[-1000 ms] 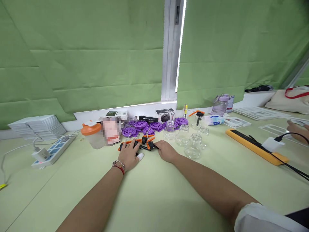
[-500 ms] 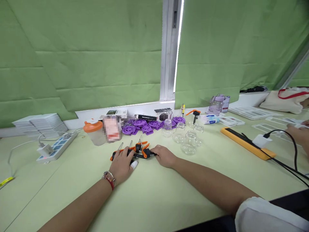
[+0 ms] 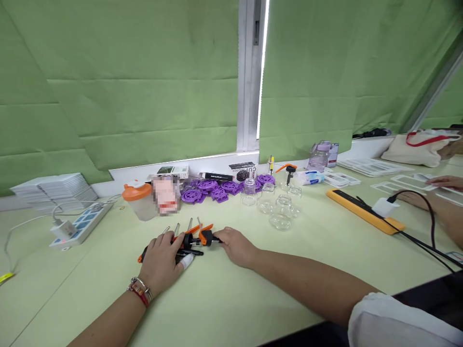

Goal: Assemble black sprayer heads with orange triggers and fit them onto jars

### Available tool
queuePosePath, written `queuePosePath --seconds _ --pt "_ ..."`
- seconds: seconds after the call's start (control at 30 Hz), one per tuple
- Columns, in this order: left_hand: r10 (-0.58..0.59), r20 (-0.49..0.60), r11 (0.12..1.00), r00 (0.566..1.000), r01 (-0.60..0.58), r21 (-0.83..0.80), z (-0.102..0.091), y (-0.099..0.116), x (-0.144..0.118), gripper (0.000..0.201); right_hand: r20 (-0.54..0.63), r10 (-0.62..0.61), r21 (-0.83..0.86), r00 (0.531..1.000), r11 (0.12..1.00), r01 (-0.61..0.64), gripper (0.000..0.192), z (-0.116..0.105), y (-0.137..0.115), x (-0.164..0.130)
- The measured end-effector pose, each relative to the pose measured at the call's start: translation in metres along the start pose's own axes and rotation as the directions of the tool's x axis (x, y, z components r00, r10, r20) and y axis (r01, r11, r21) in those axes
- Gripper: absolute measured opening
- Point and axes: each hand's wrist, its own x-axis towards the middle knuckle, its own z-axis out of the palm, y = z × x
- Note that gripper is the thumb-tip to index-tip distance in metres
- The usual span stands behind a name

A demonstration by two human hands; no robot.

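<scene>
Several orange-and-black bar clamps (image 3: 191, 235) with metal rods lie bunched on the pale green table (image 3: 231, 299). My left hand (image 3: 161, 260) rests palm down on the left part of the bunch, covering it; its thumb tip is wrapped in white tape and a bracelet sits on the wrist. My right hand (image 3: 237, 246) lies at the right end of the bunch, fingertips touching an orange clamp head. Behind them stand small clear glass jars (image 3: 275, 207) and a heap of purple plastic discs (image 3: 213, 189).
An orange-lidded cup (image 3: 139, 201) and a white power strip (image 3: 77, 225) sit at the left, stacked white cards (image 3: 54, 188) beyond. A yellow power strip (image 3: 365, 211) with black cable lies at the right, where another person's hands (image 3: 434, 190) work. Green blinds hang behind.
Both my hands have dragged the bunch of clamps toward me and a little to the left across the table. The jars and discs stayed where they were.
</scene>
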Motion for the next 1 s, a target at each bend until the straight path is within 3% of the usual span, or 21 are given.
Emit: queuePosePath --seconds 0.13,0.33,0.47,0.63,0.83,1.0 --pt "0.022 -0.018 0.999 1.000 -0.021 0.039 0.002 -0.001 0.001 0.056 -0.066 0.192 -0.052 0.979 0.979 -0.195 0.040 -0.001 0.009 0.000" --pt "0.056 -0.047 0.996 0.997 -0.053 0.073 0.004 0.003 0.005 0.064 -0.099 0.254 -0.123 0.962 0.956 -0.265 0.041 -0.008 0.023 0.004" --pt "0.149 -0.034 0.989 0.988 -0.149 0.001 0.006 0.007 0.011 0.059 -0.118 0.285 -0.152 0.951 0.941 -0.301 0.038 -0.013 0.034 0.010" --pt "0.217 -0.011 0.966 0.976 -0.216 -0.141 0.003 0.002 0.013 0.053 -0.040 0.157 -0.117 0.987 0.980 -0.161 0.035 -0.009 0.036 0.011" --pt "0.251 -0.031 0.962 0.967 -0.253 -0.099 0.004 -0.002 0.011 0.055 0.052 -0.091 -0.089 0.994 0.991 0.096 0.039 -0.006 0.023 0.004" --pt "0.277 -0.046 0.958 0.960 -0.279 -0.068 0.007 0.001 0.012 0.053 0.092 -0.104 -0.142 0.990 0.983 0.117 0.040 -0.008 0.018 0.003"
